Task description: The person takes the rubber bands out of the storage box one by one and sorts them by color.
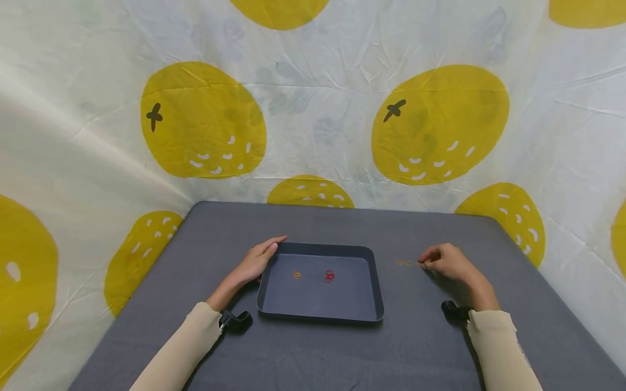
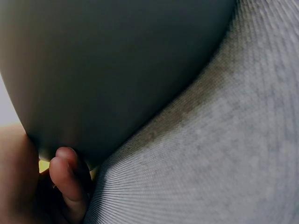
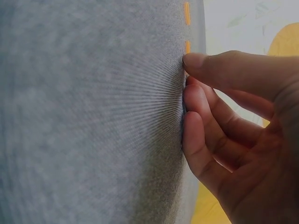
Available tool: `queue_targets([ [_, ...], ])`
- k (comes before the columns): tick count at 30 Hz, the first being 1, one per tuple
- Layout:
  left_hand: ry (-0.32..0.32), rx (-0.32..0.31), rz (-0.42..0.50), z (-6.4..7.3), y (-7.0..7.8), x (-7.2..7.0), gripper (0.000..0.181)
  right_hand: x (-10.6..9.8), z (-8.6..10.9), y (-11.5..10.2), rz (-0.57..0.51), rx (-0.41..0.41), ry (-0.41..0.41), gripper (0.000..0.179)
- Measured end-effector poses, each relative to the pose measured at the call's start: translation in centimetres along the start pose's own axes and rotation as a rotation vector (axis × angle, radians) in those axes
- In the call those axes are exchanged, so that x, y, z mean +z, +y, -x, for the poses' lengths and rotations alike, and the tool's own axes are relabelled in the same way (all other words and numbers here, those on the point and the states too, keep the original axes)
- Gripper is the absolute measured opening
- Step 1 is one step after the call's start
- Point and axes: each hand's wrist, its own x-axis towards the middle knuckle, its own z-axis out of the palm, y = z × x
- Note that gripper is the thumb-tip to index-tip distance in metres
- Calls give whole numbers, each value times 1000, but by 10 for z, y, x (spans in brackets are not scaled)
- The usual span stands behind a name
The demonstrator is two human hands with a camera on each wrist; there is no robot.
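My left hand (image 1: pixel 255 262) grips the left side of a dark grey tray (image 1: pixel 320 312), thumb along the rim; in the left wrist view, curled fingertips (image 2: pixel 67 175) show against its side. Inside the tray lie orange rubber bands (image 1: pixel 296 275) on the left and several red rubber bands (image 1: pixel 330 276) right of centre. Right of the tray, my right hand (image 1: pixel 447 262) has its thumb and fingertips down on the table, pinching at a small orange rubber band (image 1: pixel 419 264) that they mostly cover. Two more orange rubber bands (image 1: pixel 404 263) lie just left of those fingertips.
The tray stands on a table with a grey cloth (image 1: pixel 313 358). Behind and beside the table hangs a white curtain (image 1: pixel 318 125) printed with yellow fruit. A black wrist camera (image 1: pixel 237 321) sits by the left sleeve, another black device (image 1: pixel 455 312) by the right.
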Motion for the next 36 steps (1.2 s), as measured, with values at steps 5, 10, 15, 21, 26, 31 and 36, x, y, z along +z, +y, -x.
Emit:
queue_targets([
  [5,3,7,-2,0,-1,0,47,0,1,-1,-13,-27,11,14],
  [10,1,11,5,0,-2,1,47,-2,2,-5,-36,-37,37,15],
  [15,-1,20,16,0,-1,1,47,-4,0,-9,-37,-36,56,16],
  [21,2,20,22,0,-1,1,47,-6,-3,-14,-28,-50,64,17],
  [26,5,13,13,-1,1,0,47,-9,-5,-22,-17,-57,70,19],
  [31,-11,12,1,-1,1,0,49,-9,-5,-27,-19,-75,49,20],
  [36,-12,14,2,0,0,1,49,-9,-6,-35,-24,-99,50,21],
])
